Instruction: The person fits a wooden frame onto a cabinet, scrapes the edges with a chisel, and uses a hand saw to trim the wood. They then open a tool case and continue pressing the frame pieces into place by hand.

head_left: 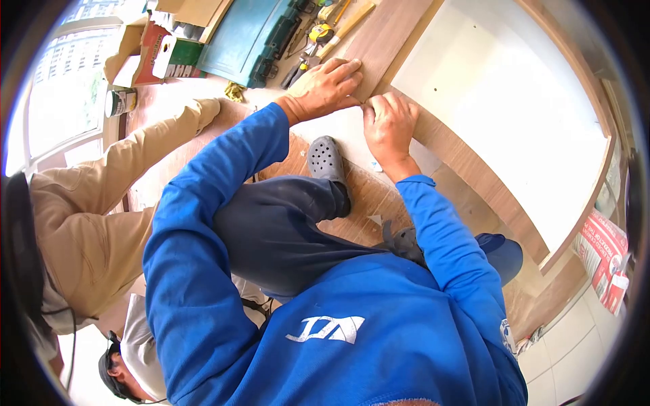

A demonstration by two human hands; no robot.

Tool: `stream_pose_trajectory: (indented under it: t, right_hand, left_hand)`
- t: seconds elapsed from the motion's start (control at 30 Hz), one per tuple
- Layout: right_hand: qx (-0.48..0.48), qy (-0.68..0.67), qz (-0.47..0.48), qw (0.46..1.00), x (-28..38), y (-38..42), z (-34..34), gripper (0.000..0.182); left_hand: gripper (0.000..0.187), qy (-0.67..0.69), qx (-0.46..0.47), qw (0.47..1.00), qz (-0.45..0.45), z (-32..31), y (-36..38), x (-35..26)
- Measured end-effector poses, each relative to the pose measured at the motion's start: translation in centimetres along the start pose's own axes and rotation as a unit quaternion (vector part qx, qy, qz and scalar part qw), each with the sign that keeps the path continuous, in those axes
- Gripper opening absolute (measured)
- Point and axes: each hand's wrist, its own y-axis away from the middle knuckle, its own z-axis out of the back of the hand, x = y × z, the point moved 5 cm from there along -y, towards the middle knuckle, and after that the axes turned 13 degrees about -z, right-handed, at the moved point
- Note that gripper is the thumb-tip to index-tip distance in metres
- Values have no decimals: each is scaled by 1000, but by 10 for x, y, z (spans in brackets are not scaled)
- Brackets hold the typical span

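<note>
My left hand point(323, 89) rests on the near end of a brown wood-grain board point(386, 44), its fingers bent over the board's edge. Close beside it, my right hand point(393, 128) has its fingers curled and pressed at the corner where that board meets the curved wooden edge strip point(467, 159) of a large white panel point(508, 88). The fingertips of both hands nearly touch. Anything between them is too small to make out.
A teal tool case point(247, 37), a yellow tape measure point(321, 33) and pliers lie at the top. Cardboard boxes point(145, 51) and a can point(120, 102) stand upper left. Two people are at the left. A cement bag point(604, 260) is at right.
</note>
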Motion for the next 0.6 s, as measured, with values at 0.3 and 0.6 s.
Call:
stream_pose_trajectory:
  t: [0.3, 0.6]
  right_hand:
    - [-20, -92, -35, 995, -18, -15, 28, 6]
    - [-188, -49, -91, 977, -151, -8, 210, 12]
  left_hand:
    - [55, 25, 8, 1000, -5, 3, -6, 3]
    - [59, 52, 283, 956, 54, 50, -56, -3]
